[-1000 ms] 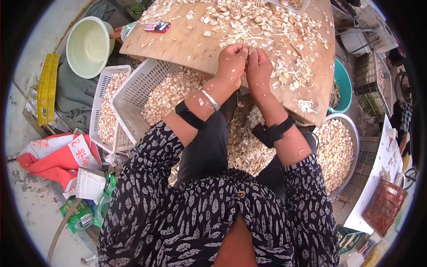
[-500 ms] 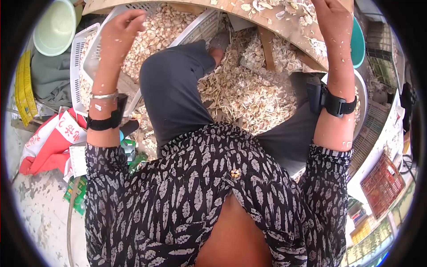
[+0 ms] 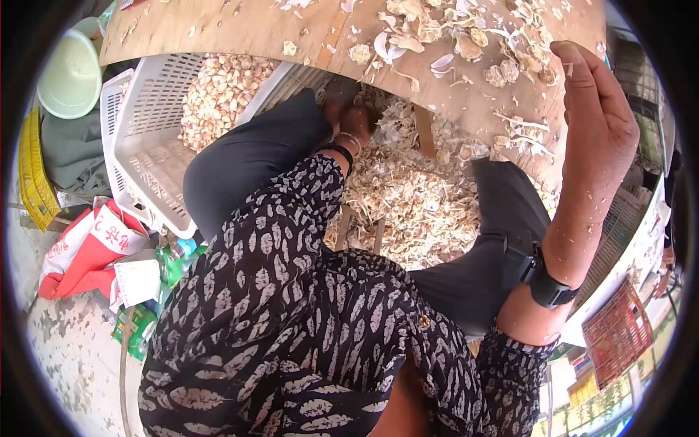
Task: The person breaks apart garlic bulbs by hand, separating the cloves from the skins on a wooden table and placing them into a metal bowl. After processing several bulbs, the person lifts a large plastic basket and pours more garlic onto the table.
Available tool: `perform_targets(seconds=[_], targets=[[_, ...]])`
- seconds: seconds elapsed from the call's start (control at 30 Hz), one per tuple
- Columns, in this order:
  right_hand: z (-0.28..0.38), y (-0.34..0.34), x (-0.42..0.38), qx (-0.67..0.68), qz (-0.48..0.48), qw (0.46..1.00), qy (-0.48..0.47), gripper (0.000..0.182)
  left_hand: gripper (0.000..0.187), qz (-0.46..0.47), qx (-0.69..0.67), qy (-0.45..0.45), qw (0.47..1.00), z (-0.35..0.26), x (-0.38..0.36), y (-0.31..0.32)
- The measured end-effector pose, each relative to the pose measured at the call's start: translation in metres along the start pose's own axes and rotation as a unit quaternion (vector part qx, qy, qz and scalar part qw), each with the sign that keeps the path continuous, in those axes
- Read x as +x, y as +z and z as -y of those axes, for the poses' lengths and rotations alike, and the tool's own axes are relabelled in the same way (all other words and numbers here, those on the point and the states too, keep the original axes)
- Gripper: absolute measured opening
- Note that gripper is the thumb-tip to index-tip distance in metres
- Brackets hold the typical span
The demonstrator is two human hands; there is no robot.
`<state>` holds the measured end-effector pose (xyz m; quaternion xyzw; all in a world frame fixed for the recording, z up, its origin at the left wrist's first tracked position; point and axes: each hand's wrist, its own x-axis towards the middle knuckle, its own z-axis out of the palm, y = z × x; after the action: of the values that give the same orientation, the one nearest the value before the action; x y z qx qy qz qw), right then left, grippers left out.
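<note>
My right hand (image 3: 601, 120) is raised at the right edge of the wooden table (image 3: 313, 33). Its thumb and fingers are drawn together, and anything between the tips is too small to make out. Loose garlic skins (image 3: 466, 47) and dry stem bits lie on the tabletop beside it. Down between my knees, close to my foot and under the table's edge, is my left hand (image 3: 353, 120); shadow and the wrist hide its fingers. Near it, a thick heap of garlic husks (image 3: 415, 197) covers the ground.
A white plastic crate (image 3: 149, 116) holding garlic cloves (image 3: 226, 95) stands left of my knee. Further left are a pale green basin (image 3: 69, 76), a yellow crate (image 3: 38, 171) and a red and white bag (image 3: 95, 251). A red crate (image 3: 617, 331) is at the right.
My left hand has dropped from above the crate to between my knees. My right hand has shifted right and lower in view. The view has turned, showing more tabletop.
</note>
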<state>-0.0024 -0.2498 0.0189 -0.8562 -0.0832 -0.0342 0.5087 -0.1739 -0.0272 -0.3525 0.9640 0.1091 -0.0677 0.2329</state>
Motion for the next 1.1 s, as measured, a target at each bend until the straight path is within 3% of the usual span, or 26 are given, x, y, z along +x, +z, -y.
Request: perform_targets(seconds=[0.03,0.07,0.1,0.17,0.2,0.23,0.27,0.3,0.33,0.37,0.4,0.43,0.47,0.5,0.57,0.6,0.63,0.67,0.7,0.83,0.9,0.93,0.97,1.0,1.07,1.1], targets=[[-0.001,-0.001,0.003,0.005,0.0,1.0,0.021,0.021,0.035,-0.016,-0.083,0.002,0.996,0.006,0.0,0.009],[0.0,-0.001,0.005,0.011,-0.002,0.999,0.044,0.022,0.031,-0.04,-0.3,-0.048,0.952,0.012,0.003,0.019],[0.002,0.003,0.007,0.007,-0.002,0.999,0.05,0.022,0.031,-0.032,-0.302,-0.049,0.951,0.003,0.003,0.017],[0.01,0.013,0.006,0.146,-0.038,0.986,0.065,0.023,0.032,0.235,-0.034,-0.164,0.957,-0.025,-0.023,0.012],[0.031,0.001,0.003,0.174,0.091,0.979,0.05,0.017,0.032,0.242,-0.038,-0.163,0.956,-0.048,-0.035,0.003],[0.049,-0.009,0.001,0.202,0.216,0.955,0.025,0.015,0.044,0.357,-0.008,-0.116,0.927,-0.072,-0.04,-0.012],[0.044,-0.003,-0.006,0.204,0.215,0.955,0.02,0.015,0.057,0.465,0.025,-0.071,0.882,-0.092,-0.053,-0.022],[0.028,0.013,-0.013,0.144,0.105,0.98,-0.087,0.015,0.055,0.412,0.062,-0.016,0.909,-0.109,-0.08,-0.002],[0.015,0.03,-0.01,0.081,-0.009,0.978,-0.193,0.015,0.043,0.292,0.005,0.063,0.954,-0.126,-0.111,0.003],[-0.001,0.035,0.006,0.085,-0.009,0.977,-0.197,0.015,0.03,0.428,-0.116,0.013,0.896,-0.14,-0.12,0.008],[-0.029,0.03,0.028,0.171,0.027,0.981,-0.091,0.016,0.022,0.458,-0.068,0.042,0.885,-0.16,-0.126,-0.003],[0.001,0.027,0.018,0.253,0.063,0.965,0.016,0.017,0.022,0.473,0.007,0.089,0.876,-0.169,-0.134,-0.008],[0.019,0.012,-0.022,0.087,0.017,0.99,-0.111,0.019,0.019,0.471,0.049,0.153,0.867,-0.169,-0.137,-0.016],[0.022,0.009,-0.026,0.09,0.018,0.989,-0.115,0.019,0.016,0.467,0.09,0.216,0.853,-0.172,-0.136,-0.035],[0.016,-0.001,-0.01,0.141,-0.014,0.986,0.082,0.021,0.012,0.309,0.041,0.222,0.924,-0.181,-0.136,-0.089],[-0.013,-0.011,0.005,0.272,0.061,0.958,0.064,0.028,0.016,0.22,-0.033,0.233,0.947,-0.179,-0.133,-0.111],[-0.015,-0.011,0.014,0.308,0.012,0.947,0.092,0.027,0.021,0.166,-0.095,0.23,0.954,-0.186,-0.13,-0.16],[-0.009,-0.016,0.008,0.317,0.039,0.945,0.072,0.032,0.033,0.129,-0.126,0.203,0.962,-0.189,-0.13,-0.207],[-0.006,-0.019,0.01,0.343,0.031,0.926,0.152,0.039,0.028,0.058,-0.208,0.177,0.96,-0.187,-0.13,-0.254],[0.0,-0.031,0.006,0.42,0.063,0.891,0.164,0.034,0.025,-0.123,-0.367,-0.048,0.921,-0.131,-0.142,-0.386],[0.013,-0.032,0.002,0.407,0.076,0.892,0.182,0.031,0.026,-0.115,-0.271,-0.137,0.946,-0.069,-0.137,-0.414],[0.018,-0.03,0.001,0.398,0.08,0.895,0.186,0.027,0.028,-0.055,-0.062,-0.054,0.995,-0.036,-0.139,-0.422],[0.021,-0.027,0.001,0.398,0.082,0.896,0.18,0.027,0.029,0.007,0.152,0.033,0.988,-0.014,-0.13,-0.426],[0.023,-0.023,0.002,0.368,0.092,0.905,0.192,0.026,0.029,-0.001,0.152,0.035,0.988,-0.008,-0.106,-0.43],[0.022,-0.01,0.004,0.306,0.088,0.93,0.185,0.02,0.032,-0.135,0.061,0.043,0.988,0.001,-0.044,-0.441],[0.016,-0.003,0.01,0.302,0.089,0.931,0.185,0.02,0.031,-0.209,-0.085,-0.008,0.974,0.002,0.003,-0.441]])
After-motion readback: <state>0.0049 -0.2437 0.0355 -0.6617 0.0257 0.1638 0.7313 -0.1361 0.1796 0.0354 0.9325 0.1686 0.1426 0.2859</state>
